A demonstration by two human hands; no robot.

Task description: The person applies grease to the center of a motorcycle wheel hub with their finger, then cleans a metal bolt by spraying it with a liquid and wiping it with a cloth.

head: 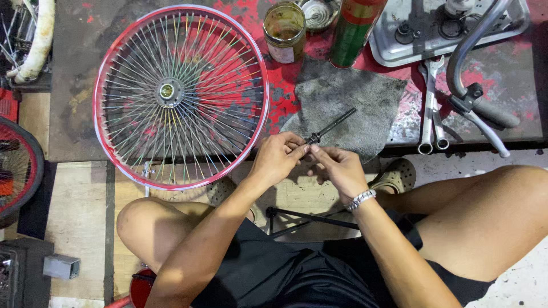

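My left hand [278, 158] and my right hand [338, 166] meet in front of me, both pinching the near end of a thin dark metal axle rod [331, 126] that points up and to the right over a grey rag [348, 102]. A small part sits on the rod between my fingertips; I cannot tell what it is. To the left lies a bicycle wheel [180, 94] with a red-and-white rim, many coloured spokes and a bare hub at its centre. My right wrist wears a metal bracelet.
A jar [284, 31], a green spray can [355, 31] and a metal tray [439, 28] stand at the back. Two wrenches [431, 114] and a handlebar with brake lever [476, 97] lie right. Another wheel [17, 168] shows at left.
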